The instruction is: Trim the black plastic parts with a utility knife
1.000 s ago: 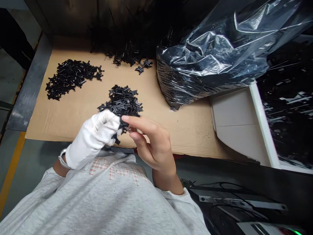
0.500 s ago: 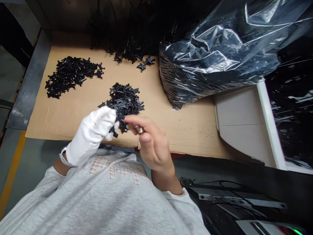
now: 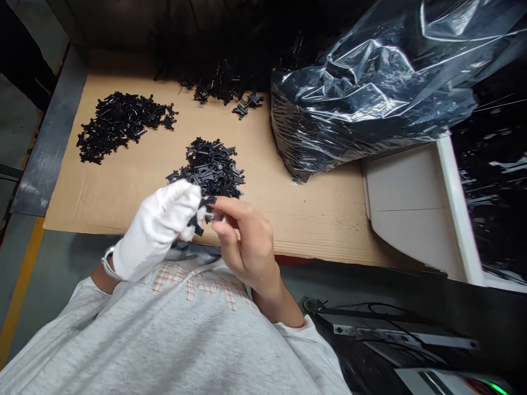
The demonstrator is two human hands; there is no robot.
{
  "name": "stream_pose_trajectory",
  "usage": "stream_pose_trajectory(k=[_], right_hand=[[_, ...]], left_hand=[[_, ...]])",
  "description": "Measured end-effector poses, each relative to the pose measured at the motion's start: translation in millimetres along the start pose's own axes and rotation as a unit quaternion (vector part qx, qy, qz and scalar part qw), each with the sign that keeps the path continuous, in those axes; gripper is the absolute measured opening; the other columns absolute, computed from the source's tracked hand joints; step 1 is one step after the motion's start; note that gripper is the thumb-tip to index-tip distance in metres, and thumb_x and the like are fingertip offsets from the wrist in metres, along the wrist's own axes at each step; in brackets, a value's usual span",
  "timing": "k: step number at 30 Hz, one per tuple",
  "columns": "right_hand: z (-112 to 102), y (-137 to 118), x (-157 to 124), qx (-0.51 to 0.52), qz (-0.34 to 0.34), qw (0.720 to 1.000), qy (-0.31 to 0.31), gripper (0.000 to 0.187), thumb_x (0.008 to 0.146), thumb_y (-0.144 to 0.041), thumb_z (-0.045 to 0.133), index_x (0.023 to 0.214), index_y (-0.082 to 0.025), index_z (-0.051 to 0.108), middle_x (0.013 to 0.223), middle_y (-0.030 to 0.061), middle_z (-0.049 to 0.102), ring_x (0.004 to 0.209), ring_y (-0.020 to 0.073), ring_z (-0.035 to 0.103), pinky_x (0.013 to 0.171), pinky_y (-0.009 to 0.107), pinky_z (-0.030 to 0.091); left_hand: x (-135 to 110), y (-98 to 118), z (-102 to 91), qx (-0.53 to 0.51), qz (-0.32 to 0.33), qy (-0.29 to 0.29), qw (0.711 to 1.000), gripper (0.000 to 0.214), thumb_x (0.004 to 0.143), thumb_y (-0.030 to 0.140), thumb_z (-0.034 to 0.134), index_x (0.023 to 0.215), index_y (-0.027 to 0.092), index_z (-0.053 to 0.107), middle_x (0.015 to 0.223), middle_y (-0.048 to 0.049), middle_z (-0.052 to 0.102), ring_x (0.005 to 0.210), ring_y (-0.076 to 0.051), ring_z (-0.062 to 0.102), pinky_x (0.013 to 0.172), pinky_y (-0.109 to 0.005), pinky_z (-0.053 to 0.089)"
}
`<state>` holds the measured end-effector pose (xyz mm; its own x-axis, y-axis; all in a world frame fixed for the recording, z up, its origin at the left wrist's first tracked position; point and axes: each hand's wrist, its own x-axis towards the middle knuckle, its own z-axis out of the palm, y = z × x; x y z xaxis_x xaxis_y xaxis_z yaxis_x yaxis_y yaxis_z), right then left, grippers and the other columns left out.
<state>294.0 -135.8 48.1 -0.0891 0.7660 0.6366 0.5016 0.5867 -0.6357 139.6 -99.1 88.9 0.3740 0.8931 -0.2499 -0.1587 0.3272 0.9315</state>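
Note:
My left hand (image 3: 158, 230), in a white fabric glove, pinches a small black plastic part (image 3: 198, 215) just in front of a loose pile of similar parts (image 3: 209, 169). My right hand (image 3: 247, 247) is bare, and its finger and thumb close on the same part from the right. A small silvery glint (image 3: 217, 218) shows between those fingers, too small to identify. A second black pile (image 3: 119, 125) lies further left on a cardboard sheet (image 3: 304, 219).
More black parts (image 3: 218, 90) lie along the cardboard's far edge beside a bulging black plastic bag (image 3: 362, 104). A pale bin wall (image 3: 411, 208) and a dark bin of parts (image 3: 489, 181) stand right. Metal rail (image 3: 49, 137) runs left; metal bracket (image 3: 395, 336) lies lower right.
My right hand has moved left, closer to the glove, and its fingers now close on the black part. The whole view has shifted slightly.

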Motion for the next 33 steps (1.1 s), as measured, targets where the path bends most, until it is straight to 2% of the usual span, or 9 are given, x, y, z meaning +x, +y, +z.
stream_pose_trajectory(k=[8, 12, 15, 18, 21, 22, 24, 28, 33], right_hand=[[-3.8, 7.9, -4.7, 0.055, 0.078, 0.995, -0.013, 0.053, 0.09, -0.028, 0.077, 0.137, -0.024, 0.053, 0.118, 0.0071, 0.071, 0.081, 0.0144, 0.068, 0.07, 0.03, 0.061], [-2.1, 14.9, 2.1, 0.064, 0.093, 0.992, -0.052, 0.045, 0.089, -0.019, 0.074, 0.13, -0.022, 0.057, 0.112, 0.0064, 0.072, 0.083, 0.0139, 0.068, 0.07, 0.028, 0.06], [0.7, 25.8, 7.6, 0.039, 0.087, 0.993, -0.064, 0.036, 0.09, -0.021, 0.072, 0.123, -0.022, 0.06, 0.101, 0.0034, 0.071, 0.076, 0.0129, 0.066, 0.065, 0.026, 0.057], [2.5, 45.3, 10.6, -0.054, 0.125, 0.989, -0.06, 0.028, 0.093, -0.029, 0.069, 0.12, -0.022, 0.063, 0.094, 0.0032, 0.069, 0.078, 0.016, 0.065, 0.07, 0.029, 0.057], [3.1, 67.4, 12.0, -0.132, 0.17, 0.974, -0.073, 0.031, 0.097, -0.043, 0.062, 0.119, -0.021, 0.064, 0.096, 0.0064, 0.068, 0.079, 0.0205, 0.065, 0.073, 0.035, 0.055], [3.2, 73.3, 12.2, -0.153, 0.182, 0.967, -0.087, 0.033, 0.098, -0.045, 0.059, 0.119, -0.021, 0.065, 0.099, 0.0081, 0.069, 0.081, 0.0222, 0.065, 0.074, 0.036, 0.055], [3.6, 81.2, 12.1, -0.191, 0.199, 0.955, -0.111, 0.036, 0.1, -0.049, 0.054, 0.12, -0.02, 0.065, 0.104, 0.0108, 0.07, 0.084, 0.0251, 0.066, 0.075, 0.039, 0.053], [3.9, 84.3, 9.1, -0.225, 0.222, 0.94, -0.131, 0.041, 0.101, -0.05, 0.051, 0.121, -0.018, 0.066, 0.106, 0.0137, 0.07, 0.085, 0.0279, 0.067, 0.076, 0.041, 0.052], [-1.4, 78.9, 4.1, -0.205, 0.238, 0.943, -0.113, 0.043, 0.1, -0.054, 0.05, 0.12, -0.019, 0.066, 0.109, 0.0146, 0.069, 0.089, 0.0284, 0.066, 0.078, 0.042, 0.053]], left_hand=[[17.5, -6.4, 4.7, 0.051, 0.024, 0.043, 0.997, 0.032, 0.086, 0.04, 0.072, 0.069, 0.02, 0.055, 0.066, 0.0023, 0.058, 0.054, -0.008, 0.049, 0.051, -0.022, 0.045], [26.2, -18.7, -1.7, 0.122, 0.055, 0.039, 0.99, 0.033, 0.086, 0.051, 0.066, 0.076, 0.021, 0.059, 0.07, 0.0009, 0.062, 0.059, -0.011, 0.055, 0.057, -0.025, 0.05], [37.5, -31.0, -20.8, 0.225, 0.055, 0.019, 0.973, 0.036, 0.092, 0.053, 0.054, 0.076, 0.021, 0.059, 0.07, 0.0007, 0.062, 0.063, -0.013, 0.057, 0.065, -0.026, 0.051], [56.6, -36.9, -57.8, 0.393, 0.037, 0.094, 0.914, 0.033, 0.094, 0.05, 0.053, 0.09, 0.02, 0.066, 0.081, -0.0032, 0.071, 0.076, -0.018, 0.066, 0.076, -0.03, 0.051], [78.1, -31.4, -101.6, 0.602, -0.009, 0.257, 0.755, 0.038, 0.098, 0.041, 0.045, 0.119, 0.018, 0.066, 0.104, -0.0135, 0.077, 0.097, -0.03, 0.071, 0.085, -0.04, 0.05], [84.7, -28.2, -113.8, 0.649, -0.019, 0.277, 0.709, 0.04, 0.098, 0.04, 0.045, 0.126, 0.018, 0.064, 0.109, -0.0158, 0.076, 0.103, -0.034, 0.071, 0.087, -0.042, 0.05], [96.6, -22.4, -130.6, 0.7, -0.028, 0.285, 0.654, 0.047, 0.097, 0.043, 0.047, 0.134, 0.018, 0.061, 0.116, -0.0187, 0.075, 0.109, -0.038, 0.07, 0.088, -0.044, 0.05], [115.7, -22.9, -137.1, 0.735, -0.051, 0.266, 0.621, 0.047, 0.093, 0.05, 0.053, 0.123, 0.016, 0.066, 0.112, -0.0203, 0.076, 0.104, -0.04, 0.072, 0.083, -0.043, 0.05], [125.3, -33.1, -132.5, 0.737, -0.056, 0.286, 0.609, 0.035, 0.096, 0.034, 0.047, 0.115, 0.011, 0.065, 0.108, -0.0242, 0.075, 0.102, -0.039, 0.072, 0.082, -0.043, 0.049]])
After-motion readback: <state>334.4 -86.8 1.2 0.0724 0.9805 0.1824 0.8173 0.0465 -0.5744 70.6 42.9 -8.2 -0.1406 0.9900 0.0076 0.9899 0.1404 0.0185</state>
